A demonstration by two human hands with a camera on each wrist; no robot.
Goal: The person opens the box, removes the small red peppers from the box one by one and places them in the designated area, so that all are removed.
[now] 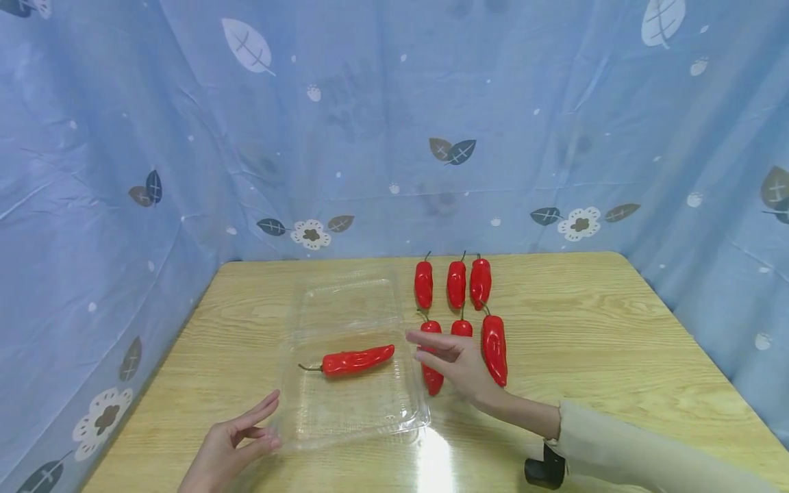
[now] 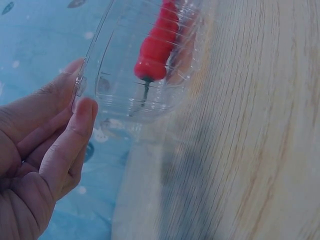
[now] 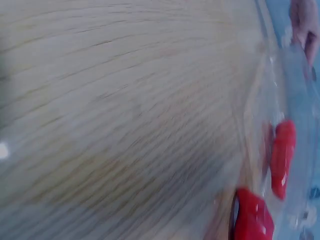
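Observation:
A clear plastic clamshell box [image 1: 345, 414] lies unfolded on the table, its lid half [image 1: 348, 305] toward the back. One red pepper [image 1: 359, 361] with a green stem lies crosswise in the near half. At the near left corner, my left hand [image 2: 50, 145] pinches the box's rim between thumb and fingers. My right hand [image 1: 459, 363] hovers by the box's right edge, fingers extended and nothing visible in them. Below it are a left pepper [image 1: 433, 380] and a middle pepper [image 1: 461, 328], both partly covered by the hand. The right wrist view is blurred and does not show that hand.
Right of the lid half stand three more red peppers [image 1: 457, 284] in a back row. Another pepper [image 1: 494, 349] lies right of my right hand. A blue patterned curtain [image 1: 394, 137] hangs behind the wooden table [image 1: 592, 322]. A black device [image 1: 545, 471] sits under the right sleeve.

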